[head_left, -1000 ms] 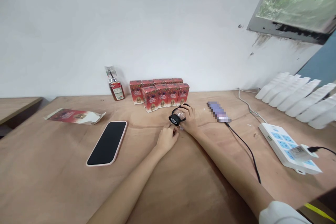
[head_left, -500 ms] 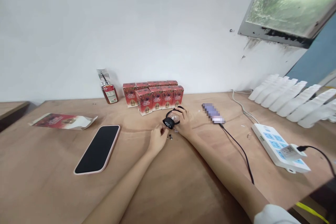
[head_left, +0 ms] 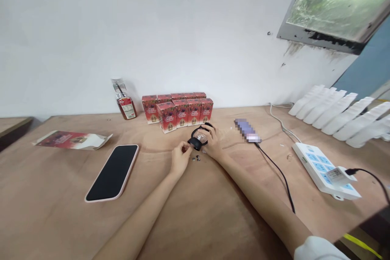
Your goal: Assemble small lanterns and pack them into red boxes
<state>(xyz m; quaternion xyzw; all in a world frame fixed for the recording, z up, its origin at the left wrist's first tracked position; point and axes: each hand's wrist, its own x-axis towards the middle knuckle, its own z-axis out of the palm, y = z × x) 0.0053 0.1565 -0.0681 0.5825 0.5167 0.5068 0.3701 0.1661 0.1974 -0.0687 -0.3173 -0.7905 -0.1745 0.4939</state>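
Observation:
My right hand [head_left: 213, 143] is wrapped round a small lantern-like ornament [head_left: 194, 143], with a clear globe, a black ring-shaped frame and a round black base. The ornament lies tilted, its base towards me and to the left. At the edge of that base, the fingertips of my left hand [head_left: 180, 156] are pinched together. Whatever they hold, if anything, is too small to make out. Several tiny shiny round pieces, like button cells [head_left: 198, 157], lie on the table just below the base.
Behind my hands stand several red printed boxes [head_left: 182, 114], with a bottle of brown liquid [head_left: 127, 107] to their left. A flattened carton [head_left: 73, 139] and a phone [head_left: 112, 174] lie left. Rightward are a cabled phone [head_left: 246, 130], a power strip [head_left: 323, 170] and white bottles [head_left: 332, 111].
The ornament's base has tipped downward, so its underside shows less. My left hand has shifted slightly left and up, and more of the small shiny pieces shows.

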